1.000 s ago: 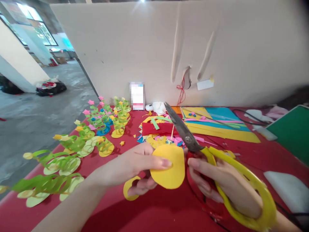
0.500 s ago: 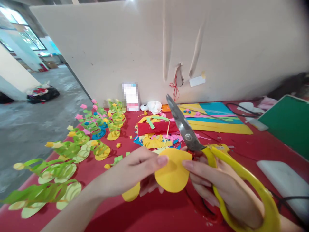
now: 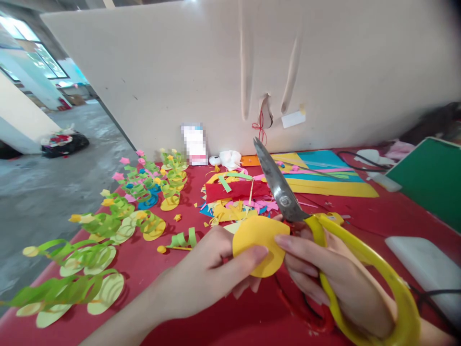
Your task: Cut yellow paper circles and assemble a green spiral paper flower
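Note:
A roundish yellow paper piece (image 3: 259, 230) is pinched between both hands above the red table. My left hand (image 3: 219, 269) holds its left and lower part, the thumb lying across its face. My right hand (image 3: 331, 274) grips its right edge with thumb and fingers. Yellow-handled scissors (image 3: 281, 192) hang in my right hand too, blades together and pointing up and left. Behind the paper lies a pile of colored paper scraps (image 3: 234, 209). A green paper spiral with a yellow tip (image 3: 183, 239) rests left of my left hand.
Rows of paper spirals on round bases (image 3: 104, 288) line the left side. Colored sheets (image 3: 331, 187), a green board (image 3: 428, 178) and a white object (image 3: 425, 269) are at the right. A phone (image 3: 194, 144) leans on the pale wall (image 3: 162, 72).
My left hand has turned, and its thumb has slid further across the yellow piece. A second yellow piece under my left hand is no longer visible. The green spiral shows more.

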The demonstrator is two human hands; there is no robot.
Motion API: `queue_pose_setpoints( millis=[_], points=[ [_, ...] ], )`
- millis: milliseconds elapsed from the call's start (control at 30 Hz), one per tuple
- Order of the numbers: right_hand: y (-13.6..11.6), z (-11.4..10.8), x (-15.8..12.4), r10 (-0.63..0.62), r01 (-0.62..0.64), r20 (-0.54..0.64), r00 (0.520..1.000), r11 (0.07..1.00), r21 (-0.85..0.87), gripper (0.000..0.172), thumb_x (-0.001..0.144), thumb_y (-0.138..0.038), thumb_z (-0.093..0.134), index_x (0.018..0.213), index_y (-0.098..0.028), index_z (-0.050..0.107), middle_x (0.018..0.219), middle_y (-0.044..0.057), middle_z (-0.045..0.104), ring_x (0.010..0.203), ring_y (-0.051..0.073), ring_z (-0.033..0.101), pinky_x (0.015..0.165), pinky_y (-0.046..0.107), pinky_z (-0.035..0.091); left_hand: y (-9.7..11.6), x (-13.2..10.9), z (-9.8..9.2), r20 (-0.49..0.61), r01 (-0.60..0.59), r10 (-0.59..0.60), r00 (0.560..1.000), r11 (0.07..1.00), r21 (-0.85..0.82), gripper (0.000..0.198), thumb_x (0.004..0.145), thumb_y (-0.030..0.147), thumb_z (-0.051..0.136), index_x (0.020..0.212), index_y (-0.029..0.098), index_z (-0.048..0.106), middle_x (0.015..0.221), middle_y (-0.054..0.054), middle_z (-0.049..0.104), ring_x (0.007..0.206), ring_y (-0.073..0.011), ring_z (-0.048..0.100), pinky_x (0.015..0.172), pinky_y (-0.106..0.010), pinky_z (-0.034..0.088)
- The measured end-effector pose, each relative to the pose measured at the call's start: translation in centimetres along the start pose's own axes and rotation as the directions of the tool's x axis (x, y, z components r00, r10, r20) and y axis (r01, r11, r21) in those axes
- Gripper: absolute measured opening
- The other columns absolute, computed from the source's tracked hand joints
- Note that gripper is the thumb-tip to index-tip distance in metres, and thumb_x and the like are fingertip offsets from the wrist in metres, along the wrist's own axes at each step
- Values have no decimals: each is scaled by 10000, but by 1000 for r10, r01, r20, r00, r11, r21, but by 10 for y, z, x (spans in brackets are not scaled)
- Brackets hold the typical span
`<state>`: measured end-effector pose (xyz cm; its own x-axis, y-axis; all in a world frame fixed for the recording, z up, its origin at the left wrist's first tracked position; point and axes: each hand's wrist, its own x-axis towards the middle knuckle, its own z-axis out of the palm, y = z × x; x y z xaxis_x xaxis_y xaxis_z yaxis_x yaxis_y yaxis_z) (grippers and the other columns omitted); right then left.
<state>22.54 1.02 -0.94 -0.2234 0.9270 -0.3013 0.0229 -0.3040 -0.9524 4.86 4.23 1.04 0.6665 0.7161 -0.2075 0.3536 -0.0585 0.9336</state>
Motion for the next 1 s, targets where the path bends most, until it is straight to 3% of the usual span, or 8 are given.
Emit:
queue_pose_setpoints(
  millis=[200,333,400,500,567,667,800,1000],
  points=[
    [-1,7,2,-46,49,-83,995,998,39,478,753,-492,530,441,-170,363,348,-80,316,297,20,267,316,170,213,1,-4,-2,-32,-13,11,999,999,-51,451,857,397,369,496,137,445,423,31,420,397,-44,389,390,-139,312],
    [-6,11,0,-172,180,-96,980,980,88,287,763,-472,529,819,-190,542,414,-66,451,318,50,303,308,172,245,2,-11,-8,-104,-42,31,994,994,-104,466,846,431,376,488,144,452,423,19,442,385,-58,409,381,-163,319],
    [-7,12,-1,-207,209,-33,978,975,70,271,805,-422,488,963,-205,522,506,-29,537,376,80,398,350,190,329,3,-14,-9,-187,-104,78,979,986,-133,481,848,439,366,475,149,455,413,19,444,376,-59,407,372,-169,308],
    [-7,16,0,-200,200,53,978,980,11,288,779,-291,530,1054,-222,478,722,27,613,626,150,558,527,236,464,3,-15,-8,-382,-217,167,909,972,-90,459,866,385,363,483,155,469,420,32,439,384,-50,409,388,-163,313],
    [-5,20,3,-175,176,80,981,984,-8,311,741,-241,549,1042,-224,471,814,40,617,713,165,569,576,250,474,1,-13,-6,-476,-255,208,854,966,-34,447,876,345,358,487,157,471,426,37,444,395,-46,419,404,-157,328],
    [0,27,6,-142,143,70,987,990,-13,206,788,-301,462,970,-206,485,741,24,603,515,111,500,475,236,416,-3,-9,-5,-536,-260,207,819,965,-24,456,880,357,346,484,160,460,405,41,443,364,-41,406,373,-159,311],
    [7,31,1,-206,209,30,978,970,-126,236,815,-401,422,835,-189,523,557,-12,544,395,70,341,387,206,294,-6,-7,-5,-576,-251,166,801,965,-70,449,870,403,349,506,170,471,378,47,423,333,-46,385,340,-171,279],
    [11,31,-7,-236,231,-13,972,958,-171,276,819,-460,420,781,-209,529,562,-4,531,463,97,391,428,211,322,-6,-8,0,-551,-229,120,826,965,-132,461,870,397,348,487,170,466,363,44,399,347,-57,379,363,-180,297]
  ],
)
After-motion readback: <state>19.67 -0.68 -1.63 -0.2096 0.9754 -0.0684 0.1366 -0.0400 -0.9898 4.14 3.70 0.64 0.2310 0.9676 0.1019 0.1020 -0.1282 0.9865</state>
